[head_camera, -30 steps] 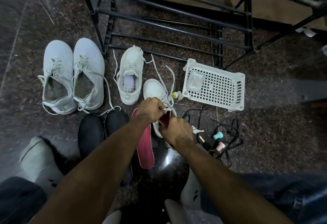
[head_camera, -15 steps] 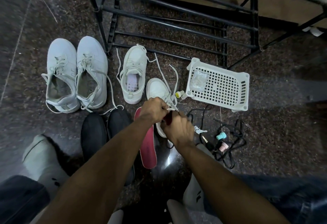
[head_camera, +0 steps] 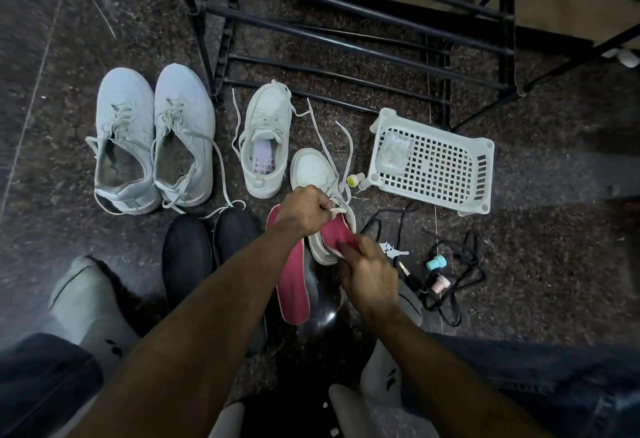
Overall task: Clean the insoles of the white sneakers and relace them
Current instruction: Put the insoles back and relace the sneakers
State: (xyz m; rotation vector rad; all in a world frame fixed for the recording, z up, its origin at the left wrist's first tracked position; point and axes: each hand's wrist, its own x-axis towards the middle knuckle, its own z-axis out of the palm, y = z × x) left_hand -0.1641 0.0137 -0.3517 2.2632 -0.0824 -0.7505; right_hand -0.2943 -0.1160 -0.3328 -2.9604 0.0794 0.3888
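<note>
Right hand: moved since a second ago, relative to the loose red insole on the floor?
Yes. The right hand has pulled back toward the person, drawing a second red insole from the sneaker.

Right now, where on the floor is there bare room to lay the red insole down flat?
Bare floor lies left of the larger white pair, and right of the white basket. A narrower strip separates that pair from the small sneaker. It is crowded right of the right hand: black cords, keys, small caps.
</note>
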